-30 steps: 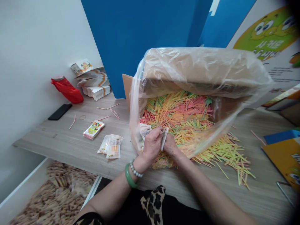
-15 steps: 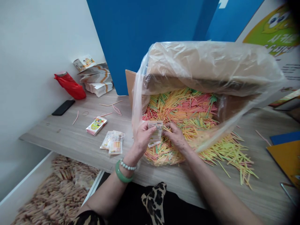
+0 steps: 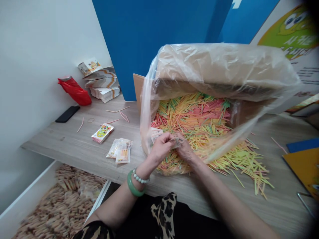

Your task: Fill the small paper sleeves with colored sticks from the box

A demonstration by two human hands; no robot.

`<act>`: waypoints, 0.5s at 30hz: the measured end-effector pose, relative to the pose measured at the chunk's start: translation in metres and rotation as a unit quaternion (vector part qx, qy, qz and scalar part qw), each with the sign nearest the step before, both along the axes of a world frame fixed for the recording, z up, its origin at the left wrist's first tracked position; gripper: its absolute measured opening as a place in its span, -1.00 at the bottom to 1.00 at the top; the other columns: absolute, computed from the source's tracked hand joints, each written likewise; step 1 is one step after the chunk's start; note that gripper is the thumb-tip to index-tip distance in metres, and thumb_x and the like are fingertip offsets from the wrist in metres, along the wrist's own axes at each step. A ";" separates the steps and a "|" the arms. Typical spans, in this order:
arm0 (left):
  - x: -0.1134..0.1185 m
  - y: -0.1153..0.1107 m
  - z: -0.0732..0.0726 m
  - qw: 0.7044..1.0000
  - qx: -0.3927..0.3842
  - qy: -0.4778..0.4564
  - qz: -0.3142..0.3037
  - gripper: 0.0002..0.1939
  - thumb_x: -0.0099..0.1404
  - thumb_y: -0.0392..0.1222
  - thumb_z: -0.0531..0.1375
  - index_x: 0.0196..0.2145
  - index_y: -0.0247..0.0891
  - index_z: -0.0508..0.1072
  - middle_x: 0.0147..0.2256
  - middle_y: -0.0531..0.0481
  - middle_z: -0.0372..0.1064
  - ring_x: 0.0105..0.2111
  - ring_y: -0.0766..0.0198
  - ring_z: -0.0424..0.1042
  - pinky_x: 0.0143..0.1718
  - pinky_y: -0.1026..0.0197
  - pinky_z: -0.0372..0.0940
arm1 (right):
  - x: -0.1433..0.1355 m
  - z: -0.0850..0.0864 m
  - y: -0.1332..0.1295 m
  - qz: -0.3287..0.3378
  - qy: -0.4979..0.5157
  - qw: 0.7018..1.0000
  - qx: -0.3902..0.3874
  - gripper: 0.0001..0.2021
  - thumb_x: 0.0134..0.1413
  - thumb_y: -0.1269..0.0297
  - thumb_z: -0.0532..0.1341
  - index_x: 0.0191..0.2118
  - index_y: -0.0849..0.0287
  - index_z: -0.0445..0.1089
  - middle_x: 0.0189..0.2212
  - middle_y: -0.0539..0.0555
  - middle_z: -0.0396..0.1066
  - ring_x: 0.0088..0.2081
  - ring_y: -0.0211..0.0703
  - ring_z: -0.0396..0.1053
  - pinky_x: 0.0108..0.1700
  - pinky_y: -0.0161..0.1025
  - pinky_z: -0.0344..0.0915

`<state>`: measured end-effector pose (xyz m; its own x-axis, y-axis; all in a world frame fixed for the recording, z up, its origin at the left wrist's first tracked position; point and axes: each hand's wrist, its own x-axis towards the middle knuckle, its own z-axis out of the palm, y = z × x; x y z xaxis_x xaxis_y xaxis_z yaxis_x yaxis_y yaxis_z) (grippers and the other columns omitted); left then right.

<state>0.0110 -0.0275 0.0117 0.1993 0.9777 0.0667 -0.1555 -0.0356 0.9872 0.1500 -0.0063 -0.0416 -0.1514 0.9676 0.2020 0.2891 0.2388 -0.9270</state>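
Both hands meet over the front of a plastic-lined cardboard box (image 3: 214, 63) full of thin coloured sticks (image 3: 194, 116). My left hand (image 3: 161, 146), with a beaded bracelet and a green bangle on its wrist, pinches the edge of a small clear packet (image 3: 177, 142). On the packet's other side is my right hand (image 3: 185, 149), its fingers closed on it and partly hidden. Just behind my left hand, other small printed packets (image 3: 156, 132) lie at the box's front left. More packets (image 3: 123, 153) and a stack of printed cards (image 3: 102, 132) rest on the table to the left.
A black phone (image 3: 67, 114), a red pouch (image 3: 74, 91) and stacked flat cartons (image 3: 104, 86) stand at the back left. Loose sticks (image 3: 246, 159) spill right of the box. A drawer of filled packets (image 3: 62, 202) is open below left. Blue and orange boards (image 3: 302, 169) lie right.
The hands have come together, and the packet once upright in my left hand is now between both. My left hand has tilted and shifted right, uncovering the packets behind it.
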 end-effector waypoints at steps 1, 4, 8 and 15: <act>-0.002 0.000 0.003 1.000 -0.008 -0.002 -0.002 -0.79 0.10 -0.19 0.26 -0.58 -0.20 0.29 -0.53 0.10 0.20 -0.47 0.32 0.15 -0.39 0.23 0.12 | -0.001 0.000 0.002 0.030 0.009 0.999 0.007 -0.76 0.09 0.03 0.17 -0.39 0.09 0.31 -0.39 0.01 0.40 -0.33 -0.11 0.31 -0.25 -0.18 0.27; -0.011 0.002 0.012 0.999 -0.025 -0.024 -0.003 -0.79 0.10 -0.13 0.31 -0.52 -0.20 0.33 -0.49 0.09 0.30 -0.45 0.31 0.22 -0.37 0.23 0.17 | -0.001 0.004 0.006 0.048 0.048 0.997 0.023 -0.78 0.12 0.05 0.19 -0.38 0.07 0.35 -0.35 0.04 0.43 -0.26 -0.06 0.35 -0.15 -0.14 0.30; -0.028 0.007 0.019 0.998 -0.015 -0.057 0.025 -0.80 0.15 -0.11 0.33 -0.37 -0.23 0.41 -0.38 0.06 0.42 -0.37 0.31 0.33 -0.26 0.22 0.27 | 0.007 0.012 0.009 -0.065 0.129 0.990 -0.002 -0.88 0.10 0.15 0.20 -0.33 0.04 0.29 -0.44 -0.03 0.39 -0.32 -0.09 0.34 -0.15 -0.15 0.28; -0.026 0.006 0.004 0.999 -0.027 -0.006 0.022 -0.76 0.16 -0.10 0.34 -0.43 -0.24 0.36 -0.46 0.09 0.33 -0.44 0.34 0.28 -0.34 0.25 0.25 | 0.002 0.009 0.004 -0.034 -0.006 0.999 0.020 -0.94 0.03 0.23 0.19 -0.35 0.06 0.32 -0.38 0.01 0.41 -0.29 -0.05 0.34 -0.16 -0.13 0.28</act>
<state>-0.0150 -0.0215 0.0154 0.1552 0.9877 0.0165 -0.1660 0.0097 0.9861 0.1520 -0.0028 -0.0329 -0.0887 0.9669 0.2391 0.3168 0.2550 -0.9136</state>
